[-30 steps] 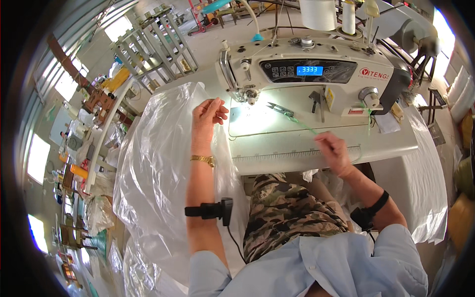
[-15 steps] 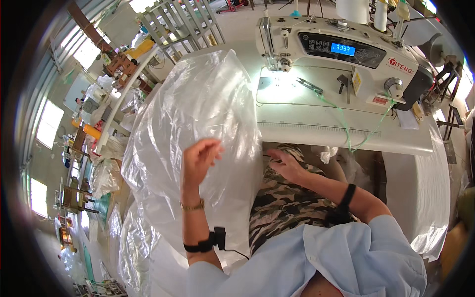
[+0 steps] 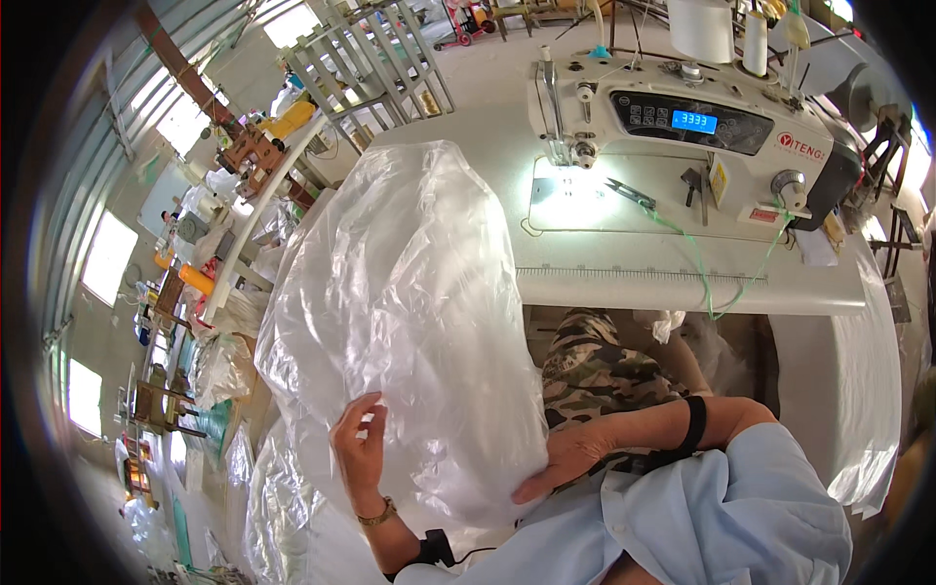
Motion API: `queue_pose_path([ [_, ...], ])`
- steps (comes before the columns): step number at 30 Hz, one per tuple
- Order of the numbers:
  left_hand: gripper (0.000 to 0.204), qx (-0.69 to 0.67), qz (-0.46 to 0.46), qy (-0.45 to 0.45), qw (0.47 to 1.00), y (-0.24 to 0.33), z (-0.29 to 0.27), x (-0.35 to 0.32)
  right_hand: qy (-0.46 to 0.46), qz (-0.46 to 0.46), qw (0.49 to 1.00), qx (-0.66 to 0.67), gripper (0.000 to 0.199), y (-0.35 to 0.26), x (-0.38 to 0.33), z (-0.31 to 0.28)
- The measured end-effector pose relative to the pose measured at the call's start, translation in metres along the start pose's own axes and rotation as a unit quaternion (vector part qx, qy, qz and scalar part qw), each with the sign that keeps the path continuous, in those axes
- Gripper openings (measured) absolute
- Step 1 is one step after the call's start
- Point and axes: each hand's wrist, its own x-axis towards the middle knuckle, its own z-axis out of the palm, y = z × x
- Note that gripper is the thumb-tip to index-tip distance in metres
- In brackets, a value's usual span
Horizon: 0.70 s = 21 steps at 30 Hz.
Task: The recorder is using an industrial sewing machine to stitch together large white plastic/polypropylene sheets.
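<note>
My left fingers (image 3: 363,405) (half-curled, empty) and right fingers (image 3: 536,483) (grip unclear) have dropped; work seems shifted to clear plastic (image 3: 444,409) between them.

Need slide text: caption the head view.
Left hand over clear plastic, right hand at its edge, sewing machine beyond.

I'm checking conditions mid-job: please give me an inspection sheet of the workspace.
Surface: pale sewing table, brightly lit at the needle area.
Job's things: clear plastic sheeting, wrinkled, draped left of the sewing machine.
Clutter: thread snips and dark hammer-shaped tool on the table; loose green cord looping past the front edge.
Hands: left hand over the sheeting, contact unclear; right hand at its near right edge, grip unclear.
Cables: black cable by the left forearm strap.
Surroundings: grey metal rack beyond; cluttered bench at left.
</note>
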Motion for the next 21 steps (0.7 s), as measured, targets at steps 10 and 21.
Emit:
queue_pose_path([
  [10,0.027,0.174,-0.050,0.136,0.974,-0.086,-0.048,-0.055,0.355,-0.029,0.918,0.174,0.040,0.026,0.000,-0.023],
  [21,0.079,0.002,-0.434,0.292,0.852,-0.195,0.055,-0.294,0.520,-0.086,0.785,0.325,0.042,-0.006,0.055,-0.100],
])
